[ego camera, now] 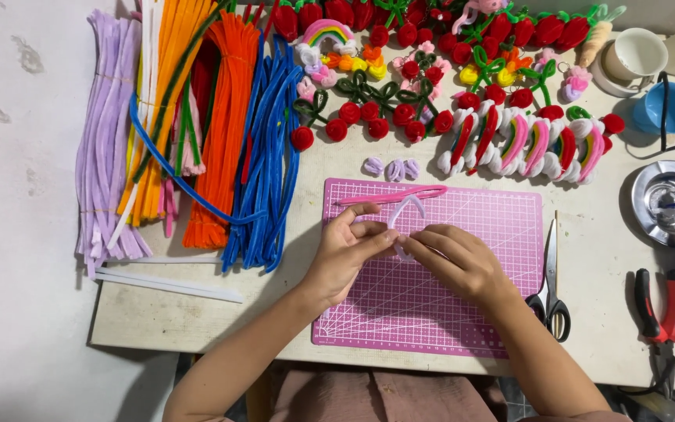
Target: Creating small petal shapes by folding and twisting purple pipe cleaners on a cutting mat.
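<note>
Scissors [552, 281] right of mat [501, 312] (pliers [654, 305] beyond)

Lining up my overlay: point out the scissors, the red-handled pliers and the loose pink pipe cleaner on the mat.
scissors [552, 270], head view, on the blades.
red-handled pliers [658, 309], head view, on the handles.
pink pipe cleaner [392, 195], head view, mid-length.

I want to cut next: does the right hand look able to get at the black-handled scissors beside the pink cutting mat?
Probably yes. The black-handled scissors lie bare on the table just right of the pink cutting mat, close to the right hand, though it is pinching a white pipe cleaner.
</note>
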